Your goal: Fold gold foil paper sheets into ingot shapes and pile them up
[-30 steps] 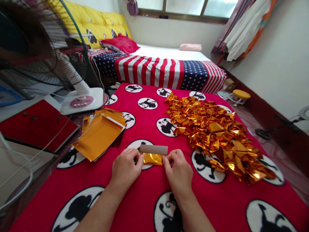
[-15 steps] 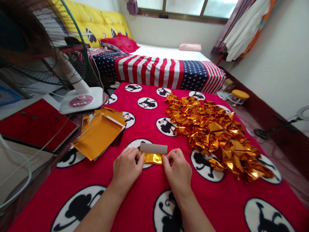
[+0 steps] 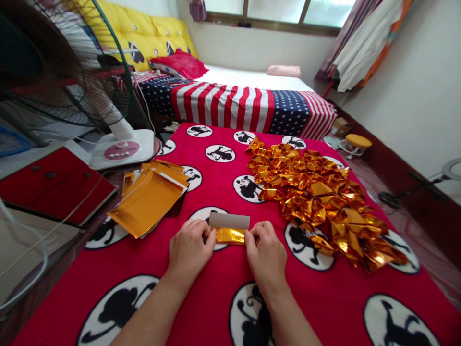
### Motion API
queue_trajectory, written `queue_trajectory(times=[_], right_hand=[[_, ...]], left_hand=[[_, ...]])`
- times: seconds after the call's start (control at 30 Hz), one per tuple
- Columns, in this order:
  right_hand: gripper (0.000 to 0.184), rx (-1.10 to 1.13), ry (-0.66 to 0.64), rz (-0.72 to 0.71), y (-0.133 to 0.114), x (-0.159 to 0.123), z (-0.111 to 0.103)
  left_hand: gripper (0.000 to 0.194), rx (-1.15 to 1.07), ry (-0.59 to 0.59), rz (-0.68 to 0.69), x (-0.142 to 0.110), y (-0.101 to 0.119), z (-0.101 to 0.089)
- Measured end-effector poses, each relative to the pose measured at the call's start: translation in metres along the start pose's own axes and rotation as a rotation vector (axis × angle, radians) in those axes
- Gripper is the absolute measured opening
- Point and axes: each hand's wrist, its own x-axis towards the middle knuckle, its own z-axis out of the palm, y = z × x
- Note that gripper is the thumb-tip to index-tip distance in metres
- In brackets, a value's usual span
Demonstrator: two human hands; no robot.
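A small sheet of gold foil paper point(image 3: 230, 235) lies on the red cloth in front of me, its near part folded and shiny, its far flap point(image 3: 229, 220) showing a grey underside. My left hand point(image 3: 190, 245) pinches its left end between thumb and fingers. At the right end, my right hand point(image 3: 267, 247) grips it the same way, the fingertips partly hidden. Beyond and to the left is a loose stack of flat gold foil sheets point(image 3: 146, 202). To the right spreads a big heap of folded gold foil pieces point(image 3: 317, 192).
The red cloth point(image 3: 201, 307) with monkey prints covers the surface under my hands. A fan point(image 3: 122, 144) stands at the left, beside a dark red panel point(image 3: 54, 185) and a white cable point(image 3: 43, 259). A bed point(image 3: 230, 103) is at the back; a yellow stool point(image 3: 358, 141) stands on the right.
The right end of the foil paper shows slightly more between my hands, and my right fingertips have shifted a little to the right. My left hand stays nearly still.
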Motion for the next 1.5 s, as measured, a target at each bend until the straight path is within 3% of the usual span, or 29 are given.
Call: queue_trajectory(times=[0.7,0.9,1.13,1.5], right_hand=[[0.016,-0.065,0.009,0.017,-0.002,0.001,0.002],[0.016,-0.063,0.023,0.017,-0.002,0.0,0.004],[0.002,-0.035,0.021,0.018,-0.003,0.0,0.001],[0.011,-0.02,0.041,0.008,-0.003,0.0,0.002]], left_hand=[[0.028,0.026,-0.02,-0.046,-0.002,0.001,-0.003],[0.008,-0.04,-0.025,-0.065,-0.002,0.0,-0.002],[0.019,-0.1,-0.035,-0.001,-0.001,0.002,-0.004],[0.022,-0.021,0.004,-0.046,-0.001,0.013,-0.003]])
